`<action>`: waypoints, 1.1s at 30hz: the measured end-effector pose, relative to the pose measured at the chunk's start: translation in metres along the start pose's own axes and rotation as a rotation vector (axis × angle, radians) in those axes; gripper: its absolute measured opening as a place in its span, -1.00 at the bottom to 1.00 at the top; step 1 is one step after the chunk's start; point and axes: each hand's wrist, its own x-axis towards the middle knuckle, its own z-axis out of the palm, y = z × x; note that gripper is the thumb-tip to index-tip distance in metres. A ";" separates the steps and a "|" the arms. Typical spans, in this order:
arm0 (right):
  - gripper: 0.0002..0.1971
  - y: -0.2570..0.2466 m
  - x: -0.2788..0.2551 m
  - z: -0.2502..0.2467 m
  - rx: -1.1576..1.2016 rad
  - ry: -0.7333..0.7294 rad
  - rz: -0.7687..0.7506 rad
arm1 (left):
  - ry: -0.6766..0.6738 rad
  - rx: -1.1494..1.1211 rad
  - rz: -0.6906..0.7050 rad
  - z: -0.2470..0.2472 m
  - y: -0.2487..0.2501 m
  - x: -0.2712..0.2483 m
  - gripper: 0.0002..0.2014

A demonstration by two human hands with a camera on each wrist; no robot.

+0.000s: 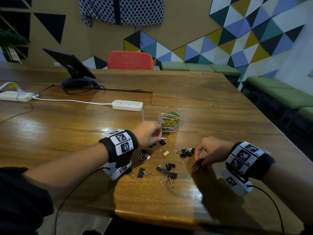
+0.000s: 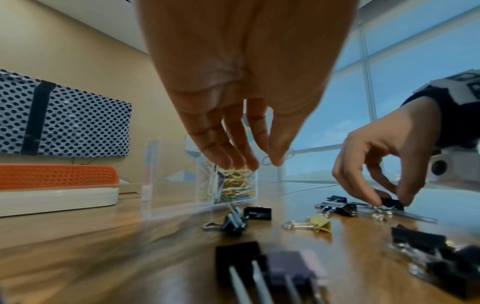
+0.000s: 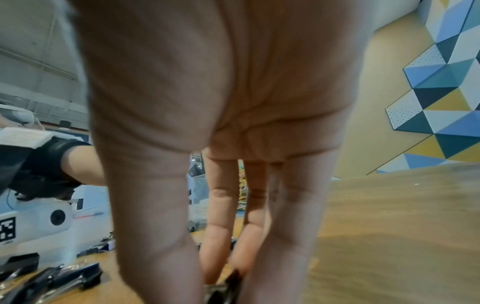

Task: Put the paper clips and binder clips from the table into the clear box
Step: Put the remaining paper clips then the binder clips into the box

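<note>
The clear box (image 1: 149, 110) stands on the wooden table beyond my hands; its right compartment holds a heap of coloured paper clips (image 1: 169, 121). My left hand (image 1: 159, 137) hovers just in front of the box and pinches a silver paper clip (image 2: 265, 161) between thumb and fingertips. My right hand (image 2: 389, 197) reaches down to the table and pinches a small black binder clip (image 2: 391, 203), also seen between its fingers in the right wrist view (image 3: 231, 282). Several black binder clips (image 1: 166, 172), a yellow one (image 1: 166, 153) and a lilac one (image 1: 147, 156) lie scattered between my hands. A silver paper clip (image 1: 195, 167) lies by my right fingers.
A white power strip (image 1: 127, 105) lies just left of and behind the box, its cable running to a second strip (image 1: 16, 96). A tablet on a stand (image 1: 71, 65) and a red chair (image 1: 130, 60) are at the back. The table's front edge (image 1: 152, 217) is near me.
</note>
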 end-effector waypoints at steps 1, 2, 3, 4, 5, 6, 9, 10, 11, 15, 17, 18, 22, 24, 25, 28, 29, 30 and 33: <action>-0.77 0.000 0.000 0.000 -0.018 0.005 0.003 | -0.018 -0.019 0.026 0.001 0.003 0.000 -0.92; -0.75 0.001 -0.001 0.000 -0.035 0.011 0.011 | -0.035 -0.034 0.046 0.002 0.006 0.001 -0.90; -0.74 0.001 -0.001 0.001 -0.042 0.020 0.020 | -0.055 -0.043 0.064 0.004 0.011 0.001 -0.89; -0.76 0.003 -0.002 0.001 -0.041 0.035 0.026 | -0.082 -0.054 0.079 0.007 0.015 0.002 -0.90; -0.78 0.004 -0.003 0.001 -0.032 0.053 0.027 | -0.115 -0.071 0.097 0.009 0.021 0.002 -0.91; -0.81 0.005 -0.004 0.000 -0.019 0.068 0.028 | -0.151 -0.090 0.114 0.012 0.026 0.003 -0.92; -0.84 0.008 -0.008 -0.002 -0.019 0.071 0.053 | -0.221 -0.061 0.150 0.024 0.040 0.005 -0.84; -0.83 0.009 -0.009 -0.002 -0.030 0.075 0.054 | -0.219 -0.032 0.156 0.027 0.043 0.007 -0.80; -0.83 0.010 -0.010 -0.002 -0.034 0.080 0.048 | -0.209 -0.007 0.156 0.029 0.045 0.008 -0.78; -0.79 0.007 -0.010 0.005 -0.031 0.076 -0.050 | -0.119 -0.011 0.116 0.021 0.040 0.016 -0.85; -0.76 0.004 -0.007 0.009 -0.037 0.041 -0.107 | -0.033 -0.033 0.072 0.012 0.032 0.022 -0.87; -0.77 0.002 -0.005 0.011 -0.035 0.030 -0.121 | 0.022 -0.050 0.046 0.007 0.028 0.027 -0.88; -0.87 -0.001 0.004 0.013 0.001 -0.017 -0.128 | 0.242 -0.098 -0.069 -0.014 0.015 0.046 -0.89; -0.89 -0.001 0.006 0.014 0.007 -0.037 -0.118 | 0.306 -0.137 -0.114 -0.020 0.010 0.055 -0.87; -0.90 -0.001 0.006 0.015 0.007 -0.040 -0.118 | 0.323 -0.159 -0.134 -0.022 0.009 0.058 -0.86; -0.90 -0.001 0.007 0.014 -0.014 -0.050 -0.124 | 0.348 -0.187 -0.174 -0.023 0.007 0.068 -0.90; -0.93 -0.002 0.007 0.012 -0.015 -0.051 -0.123 | 0.351 -0.191 -0.184 -0.023 0.006 0.071 -0.94; -0.95 -0.004 0.006 0.009 -0.006 -0.037 -0.120 | 0.350 -0.193 -0.194 -0.022 0.005 0.073 -0.97; -0.94 -0.007 0.005 -0.008 0.044 0.092 -0.080 | 0.323 -0.156 -0.227 -0.018 0.003 0.079 -0.98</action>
